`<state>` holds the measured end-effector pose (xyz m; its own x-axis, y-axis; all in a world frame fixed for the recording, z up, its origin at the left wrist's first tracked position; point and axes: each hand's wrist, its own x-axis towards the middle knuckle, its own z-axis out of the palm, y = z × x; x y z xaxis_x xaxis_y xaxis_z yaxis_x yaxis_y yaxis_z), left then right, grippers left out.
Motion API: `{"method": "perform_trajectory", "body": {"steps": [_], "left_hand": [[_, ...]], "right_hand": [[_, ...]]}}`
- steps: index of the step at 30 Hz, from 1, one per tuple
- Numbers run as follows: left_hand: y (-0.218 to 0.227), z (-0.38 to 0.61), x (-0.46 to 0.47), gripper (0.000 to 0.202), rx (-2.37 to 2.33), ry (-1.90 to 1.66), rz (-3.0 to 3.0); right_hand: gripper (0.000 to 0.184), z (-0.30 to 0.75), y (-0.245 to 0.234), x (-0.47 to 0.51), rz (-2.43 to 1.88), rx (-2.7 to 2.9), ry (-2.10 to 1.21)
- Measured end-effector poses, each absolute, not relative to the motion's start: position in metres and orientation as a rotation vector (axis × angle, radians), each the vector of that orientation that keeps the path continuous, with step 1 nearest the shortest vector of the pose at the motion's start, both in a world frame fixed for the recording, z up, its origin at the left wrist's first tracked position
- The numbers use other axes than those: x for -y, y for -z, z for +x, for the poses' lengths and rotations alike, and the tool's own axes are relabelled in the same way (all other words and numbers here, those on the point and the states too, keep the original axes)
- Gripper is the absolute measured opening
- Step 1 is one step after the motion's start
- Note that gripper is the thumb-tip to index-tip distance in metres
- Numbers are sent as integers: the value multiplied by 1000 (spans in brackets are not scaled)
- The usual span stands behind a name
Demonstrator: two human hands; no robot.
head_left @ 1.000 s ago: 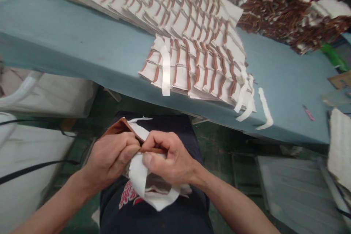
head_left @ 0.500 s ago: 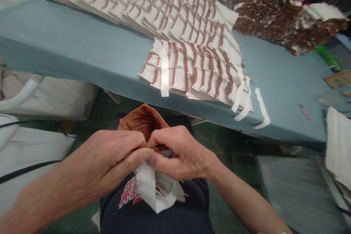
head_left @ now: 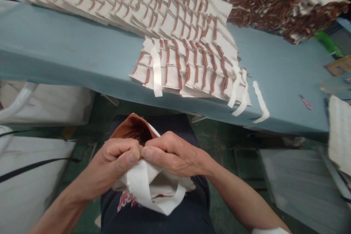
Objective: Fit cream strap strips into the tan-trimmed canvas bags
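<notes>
In my lap I hold a brown and white fabric piece (head_left: 131, 125). Its brown side has gathered folds inside, and its far edge stands up in a peak. My left hand (head_left: 117, 159) is closed on the near edge, thumb and fingers pinched together. Right beside it, my right hand (head_left: 175, 155) pinches the same edge, the two thumbs almost touching. A white strip (head_left: 139, 182) hangs in a loop below the hands, over my dark printed clothing. What lies between the fingertips is hidden.
Ahead stands a blue-covered table (head_left: 82, 47) bearing rows of white pieces with brown edges (head_left: 172, 76). Loose white strips (head_left: 261, 104) and a small pink tool (head_left: 305, 102) lie at its right. A brown heap (head_left: 260, 3) is behind. White bundles (head_left: 35, 179) sit at my left.
Both hands have shifted slightly left and stay pinched on the fabric. The white part below has spread wider, its strip now a rounder loop. The camera view has shifted a little.
</notes>
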<state>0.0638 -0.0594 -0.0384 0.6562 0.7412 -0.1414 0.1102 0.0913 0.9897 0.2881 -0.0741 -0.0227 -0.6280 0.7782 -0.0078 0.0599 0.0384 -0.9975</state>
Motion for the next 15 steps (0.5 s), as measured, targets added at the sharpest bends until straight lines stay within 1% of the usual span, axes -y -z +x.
{"method": "perform_trajectory", "body": {"steps": [2,5,9,15], "left_hand": [[46,63,64,74,-778,-555,1379],[54,64,69,75,-783,-563,1349],[53,63,72,71,-776,-586,1387],[37,47,73,33,-662,-537,1789]], "right_hand": [[40,288,29,75,-817,1820,-1550],[37,290,37,78,-838,1979,-1273],[40,292,42,85,-781,2091,-1024],[44,286,33,98,-729,2243,-617]]}}
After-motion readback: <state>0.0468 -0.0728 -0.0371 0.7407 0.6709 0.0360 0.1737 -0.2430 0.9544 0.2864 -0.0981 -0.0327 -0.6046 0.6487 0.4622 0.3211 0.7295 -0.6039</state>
